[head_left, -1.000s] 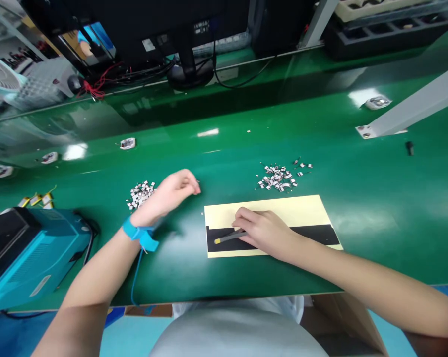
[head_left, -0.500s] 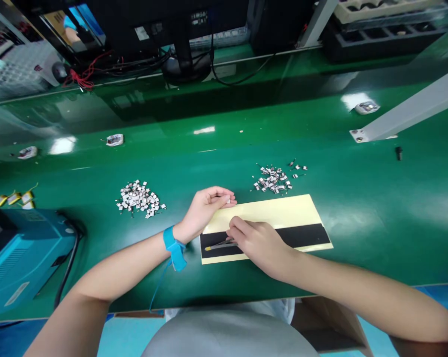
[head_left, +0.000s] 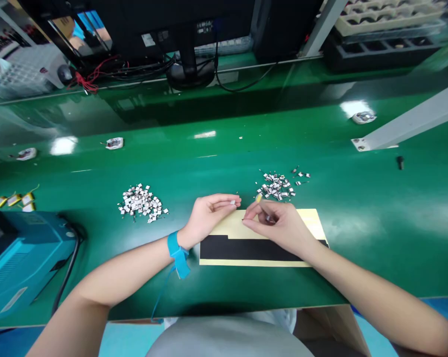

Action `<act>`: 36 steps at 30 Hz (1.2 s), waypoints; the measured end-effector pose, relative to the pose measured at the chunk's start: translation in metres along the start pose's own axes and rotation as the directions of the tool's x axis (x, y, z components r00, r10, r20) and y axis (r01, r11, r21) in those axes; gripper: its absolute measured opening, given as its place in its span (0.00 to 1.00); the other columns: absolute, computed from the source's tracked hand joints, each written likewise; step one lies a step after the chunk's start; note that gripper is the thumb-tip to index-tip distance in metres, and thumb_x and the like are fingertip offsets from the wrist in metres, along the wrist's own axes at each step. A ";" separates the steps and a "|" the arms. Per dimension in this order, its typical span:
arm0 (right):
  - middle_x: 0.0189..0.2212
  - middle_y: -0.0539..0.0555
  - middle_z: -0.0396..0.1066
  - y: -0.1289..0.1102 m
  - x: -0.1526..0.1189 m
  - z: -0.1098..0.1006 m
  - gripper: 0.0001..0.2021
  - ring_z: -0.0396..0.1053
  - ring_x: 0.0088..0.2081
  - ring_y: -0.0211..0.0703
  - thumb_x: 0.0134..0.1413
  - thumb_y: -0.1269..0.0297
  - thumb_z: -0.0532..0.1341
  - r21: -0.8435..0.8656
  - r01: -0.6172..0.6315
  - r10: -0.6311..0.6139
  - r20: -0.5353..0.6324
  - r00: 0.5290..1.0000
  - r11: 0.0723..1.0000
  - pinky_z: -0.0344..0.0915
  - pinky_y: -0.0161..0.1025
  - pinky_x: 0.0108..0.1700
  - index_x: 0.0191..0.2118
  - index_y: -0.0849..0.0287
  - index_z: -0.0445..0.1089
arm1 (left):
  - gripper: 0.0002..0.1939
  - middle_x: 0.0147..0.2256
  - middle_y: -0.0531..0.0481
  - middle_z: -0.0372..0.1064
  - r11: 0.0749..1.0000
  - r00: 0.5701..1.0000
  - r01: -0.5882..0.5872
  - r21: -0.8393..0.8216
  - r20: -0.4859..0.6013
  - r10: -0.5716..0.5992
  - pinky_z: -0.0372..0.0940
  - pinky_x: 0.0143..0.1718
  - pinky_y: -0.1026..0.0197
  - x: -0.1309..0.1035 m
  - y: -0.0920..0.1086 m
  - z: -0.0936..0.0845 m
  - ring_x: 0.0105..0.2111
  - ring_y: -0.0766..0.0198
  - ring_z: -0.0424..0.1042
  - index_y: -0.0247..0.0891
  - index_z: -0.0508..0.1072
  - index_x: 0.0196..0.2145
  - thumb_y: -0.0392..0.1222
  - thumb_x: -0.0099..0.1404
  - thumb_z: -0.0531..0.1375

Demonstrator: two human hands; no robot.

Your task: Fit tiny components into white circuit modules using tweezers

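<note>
My left hand, with a blue wrist strap, pinches a small whitish electronic component at its fingertips. Just to the right, my right hand is closed around slim metal tweezers, whose yellow end points up and away from me. Its thumb and forefinger meet at a tiny dark piece, too small to make out. Below both hands lies a pale yellow backing sheet with a black strip along it. The strip's upper left edge has a step.
Piles of small components lie to the left and to the right beyond the sheet. A teal machine stands at left with yellow cells behind it. A monitor stand and a slanting metal post rise farther back.
My right hand has moved up and right from the black strip, turning the tweezers so the yellow end now points upward. My left hand still pinches the component, its fingers a little straighter.
</note>
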State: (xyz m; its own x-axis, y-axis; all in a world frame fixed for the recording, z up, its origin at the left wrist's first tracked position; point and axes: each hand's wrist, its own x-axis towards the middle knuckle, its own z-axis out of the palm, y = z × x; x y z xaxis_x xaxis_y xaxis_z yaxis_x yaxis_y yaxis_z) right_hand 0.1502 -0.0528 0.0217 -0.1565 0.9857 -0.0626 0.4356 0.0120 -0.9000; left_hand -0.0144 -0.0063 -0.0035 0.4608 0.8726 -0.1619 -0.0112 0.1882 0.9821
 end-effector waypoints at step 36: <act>0.22 0.50 0.65 0.009 0.015 0.010 0.10 0.61 0.23 0.34 0.36 0.63 0.62 0.264 -0.209 0.200 0.060 0.978 0.942 0.56 0.33 0.26 0.17 0.62 0.63 | 0.06 0.24 0.55 0.67 0.489 0.827 -0.488 0.723 0.204 0.525 0.61 0.25 0.69 -0.013 -0.008 0.000 0.23 0.70 0.68 0.39 0.60 0.29 0.36 0.55 0.57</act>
State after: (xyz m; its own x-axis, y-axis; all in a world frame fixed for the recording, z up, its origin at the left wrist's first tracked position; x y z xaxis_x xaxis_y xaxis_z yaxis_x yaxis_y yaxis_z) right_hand 0.1434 -0.0395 0.0080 -0.1194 0.9562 -0.2672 0.2087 -0.2389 -0.9483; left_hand -0.0202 -0.0187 -0.0090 0.5558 0.7282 0.4010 0.4112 -0.6601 0.6287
